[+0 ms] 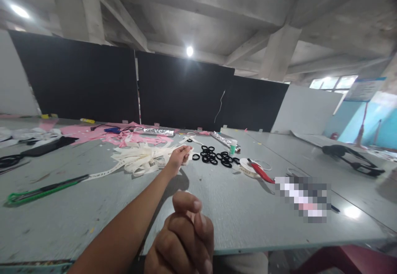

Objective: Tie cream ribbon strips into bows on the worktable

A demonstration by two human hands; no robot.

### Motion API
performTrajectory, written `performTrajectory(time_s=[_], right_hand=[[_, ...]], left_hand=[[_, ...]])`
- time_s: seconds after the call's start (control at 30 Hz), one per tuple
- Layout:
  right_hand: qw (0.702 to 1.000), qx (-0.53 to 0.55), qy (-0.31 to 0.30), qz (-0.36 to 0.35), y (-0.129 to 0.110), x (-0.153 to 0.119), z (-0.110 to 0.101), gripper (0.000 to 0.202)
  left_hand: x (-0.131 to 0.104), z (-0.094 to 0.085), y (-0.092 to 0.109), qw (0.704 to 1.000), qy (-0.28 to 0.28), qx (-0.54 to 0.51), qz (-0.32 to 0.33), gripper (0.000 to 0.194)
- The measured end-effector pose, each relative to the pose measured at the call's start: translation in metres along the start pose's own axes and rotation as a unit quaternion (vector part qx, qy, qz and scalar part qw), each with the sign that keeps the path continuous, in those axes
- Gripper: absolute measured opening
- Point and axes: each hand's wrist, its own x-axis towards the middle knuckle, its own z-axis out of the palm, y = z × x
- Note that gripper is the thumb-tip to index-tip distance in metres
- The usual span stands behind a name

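"Where are the hands?"

"The left hand (180,158) is near the centre of the frame, its forearm running up from the lower left. The right hand (182,237) is at the bottom centre, much closer to the camera."

"Open or closed?"

"Both narrow. The left one's fingertips are bunched; I can't tell whether they pinch anything. The right one's fingers are curled, the index fingertip close to the thumb, and I can't tell what, if anything, is between them."

"What's near them?"

"A loose heap of cream fabric ribbon strips with dark print (139,158), left of centre, reaching right up beside the left hand. Just right of that hand, a cluster of round black bands (209,157) lies on the grey tabletop (235,208)."

"And farther right?"

"A small white-and-green cylinder (233,147) stands upright beside the bands. Then a white flat ribbon roll (244,165), with a curved red handle (261,172) against its right side."

"On the left?"

"A slim green-and-black box cutter (46,190) at the lower left, its tip by a ribbon's end. Thin pink sheets (80,133) spread behind the heap."
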Motion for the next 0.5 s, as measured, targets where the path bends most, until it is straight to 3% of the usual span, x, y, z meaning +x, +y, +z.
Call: performTrajectory(time_s=[0.3,0.5], right_hand=[[0.998,-0.052,0.042,-0.013,-0.0022,-0.0034,-0.0001,0.009],[0.999,-0.038,0.002,-0.021,0.0009,-0.0055,-0.0045,0.007]], left_hand=[[-0.0019,0.0004,0.0010,1.000,0.001,0.021,-0.008,0.042],[-0.0004,0.0002,-0.0009,1.000,0.007,0.024,-0.004,0.044]])
